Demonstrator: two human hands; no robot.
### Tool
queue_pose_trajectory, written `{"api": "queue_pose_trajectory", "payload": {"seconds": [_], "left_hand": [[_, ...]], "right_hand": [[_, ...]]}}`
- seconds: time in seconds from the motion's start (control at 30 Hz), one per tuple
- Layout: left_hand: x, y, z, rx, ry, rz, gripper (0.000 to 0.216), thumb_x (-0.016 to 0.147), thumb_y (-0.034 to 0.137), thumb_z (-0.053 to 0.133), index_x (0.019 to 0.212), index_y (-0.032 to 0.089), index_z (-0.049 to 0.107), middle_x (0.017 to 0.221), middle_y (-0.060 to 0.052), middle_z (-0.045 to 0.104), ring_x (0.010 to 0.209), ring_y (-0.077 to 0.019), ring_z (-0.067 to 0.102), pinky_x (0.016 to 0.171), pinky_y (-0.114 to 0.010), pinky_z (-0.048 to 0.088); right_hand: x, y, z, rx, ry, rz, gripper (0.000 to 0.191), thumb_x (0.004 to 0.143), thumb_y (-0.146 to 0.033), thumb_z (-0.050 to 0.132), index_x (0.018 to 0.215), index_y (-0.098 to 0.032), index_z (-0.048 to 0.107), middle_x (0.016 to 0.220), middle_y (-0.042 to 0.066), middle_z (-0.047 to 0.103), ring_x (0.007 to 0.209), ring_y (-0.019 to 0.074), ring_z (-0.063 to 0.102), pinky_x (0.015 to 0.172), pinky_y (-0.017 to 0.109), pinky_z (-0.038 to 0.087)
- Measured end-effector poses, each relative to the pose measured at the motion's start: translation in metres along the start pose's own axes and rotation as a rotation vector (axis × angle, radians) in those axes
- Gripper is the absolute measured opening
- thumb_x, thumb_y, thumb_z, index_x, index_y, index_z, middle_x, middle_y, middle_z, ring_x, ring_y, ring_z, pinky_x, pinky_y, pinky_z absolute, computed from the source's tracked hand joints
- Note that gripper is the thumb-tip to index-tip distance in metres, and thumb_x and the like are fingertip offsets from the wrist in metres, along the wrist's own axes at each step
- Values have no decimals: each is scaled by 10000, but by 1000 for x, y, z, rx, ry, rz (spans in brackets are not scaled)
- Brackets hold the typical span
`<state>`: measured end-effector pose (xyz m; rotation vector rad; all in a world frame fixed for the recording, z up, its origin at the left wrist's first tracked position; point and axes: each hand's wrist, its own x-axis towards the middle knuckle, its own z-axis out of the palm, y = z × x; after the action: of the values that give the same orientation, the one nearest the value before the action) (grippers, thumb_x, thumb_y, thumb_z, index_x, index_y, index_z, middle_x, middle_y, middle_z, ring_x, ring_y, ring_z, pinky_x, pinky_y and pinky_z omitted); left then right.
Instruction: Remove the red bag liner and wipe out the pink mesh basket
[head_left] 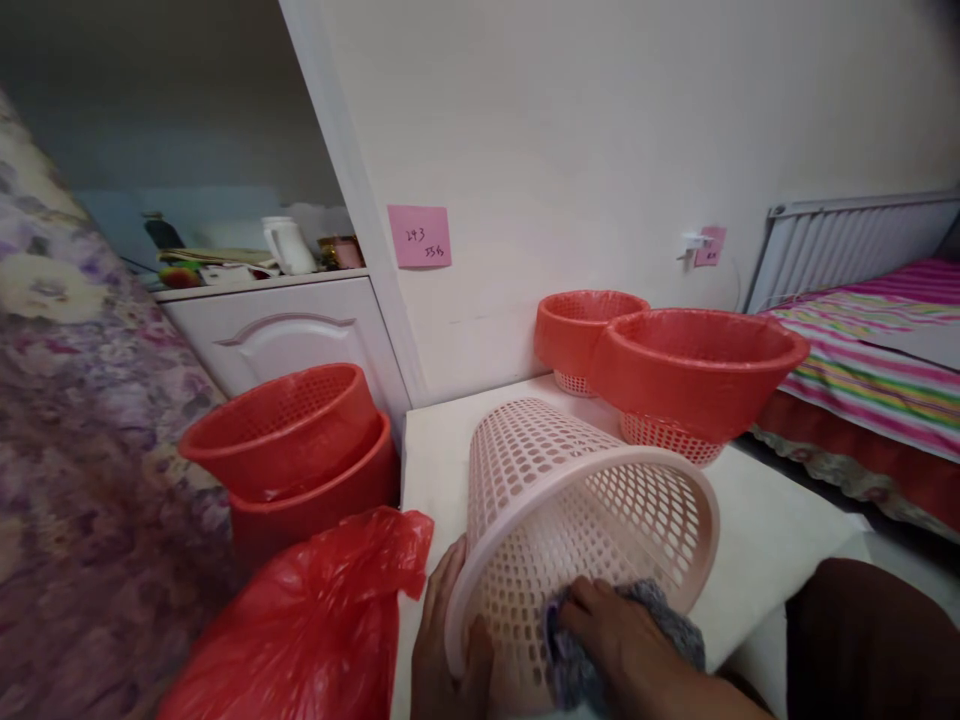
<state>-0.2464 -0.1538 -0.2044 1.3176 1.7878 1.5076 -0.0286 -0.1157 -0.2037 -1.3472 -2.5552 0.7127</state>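
A pale pink plastic basket [517,450] with a lattice of holes lies on its side on the white tabletop, its mouth turned toward me. My left hand [454,640] grips the rim at the lower left, with the thumb inside and the fingers outside. Inside the mouth, my right hand [611,625] holds a bunched grey cloth [660,605] against the lower inner wall. Part of the cloth is hidden under that hand.
Two baskets lined with red bags, one at the back [570,325] and a nearer one [697,370], stand on the white table [780,510]. At left are stacked red-lined baskets [300,430] and a red plastic bag [315,620]. A bed [885,330] stands at right.
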Motion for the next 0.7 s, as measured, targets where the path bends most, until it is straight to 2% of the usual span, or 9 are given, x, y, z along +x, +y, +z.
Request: {"api": "queue_pose_trajectory", "payload": {"seconds": [0.13,0.2,0.27,0.33,0.4,0.43,0.5,0.57,0.7], "left_hand": [[0,8,-2,-42,-28,-3,444,793,456,602,1158,202,595,1045,-120,708,1000,-323,663,840,-493,549],[-2,11,0,-45,-4,-33,441,793,477,599,1139,203,601,1056,-120,707,1003,-329,660,854,-499,541],[-3,12,2,-36,55,-38,450,789,490,602,1135,203,599,1099,-125,699,1046,-339,644,910,-518,511],[-4,8,3,-36,107,-26,459,785,492,601,1140,202,599,1108,-124,700,1057,-344,641,923,-521,502],[-3,0,3,-33,97,-29,450,772,474,621,1132,204,611,1083,-119,712,1036,-340,654,891,-503,523],[-2,-5,2,-21,80,-41,439,764,463,635,1118,205,619,1064,-119,718,1022,-339,661,873,-497,534],[-1,-13,-1,1,56,-61,432,761,449,646,1116,204,619,1073,-128,717,1034,-345,658,881,-507,535],[-1,-18,-3,12,52,-71,439,764,442,649,1130,202,613,1107,-138,709,1070,-355,645,912,-530,523],[-2,-9,-3,-3,48,-90,449,754,423,665,1143,201,635,1119,-134,708,1090,-363,640,933,-539,520]], "right_hand": [[-12,-4,-14,136,-39,-126,397,637,-160,624,1017,-268,668,1095,45,668,991,248,629,826,305,482],[-1,-5,-26,259,23,-194,415,617,-100,591,981,-285,666,1032,-7,684,945,197,644,802,251,477],[22,-5,-39,332,157,-220,424,621,-68,569,983,-270,660,1004,-12,683,946,181,642,819,243,475],[57,-5,-47,345,311,-200,430,660,-71,567,1044,-247,645,1071,17,678,1020,197,625,903,282,469],[95,-5,-49,310,442,-67,484,689,-100,588,1150,-247,611,1219,38,650,1178,231,564,1008,340,433],[113,-4,-47,301,466,-25,452,749,-131,563,1189,-233,592,1286,62,615,1239,246,523,1044,372,408],[141,-3,-40,284,444,5,353,817,-156,527,1147,-239,620,1275,59,627,1227,245,537,1033,386,425],[158,0,-30,265,393,-1,319,816,-147,544,1104,-241,643,1227,47,657,1193,241,562,1010,382,446],[165,8,-17,218,331,-11,434,731,-99,606,1145,-229,629,1234,48,661,1186,249,566,1001,376,451]]}}
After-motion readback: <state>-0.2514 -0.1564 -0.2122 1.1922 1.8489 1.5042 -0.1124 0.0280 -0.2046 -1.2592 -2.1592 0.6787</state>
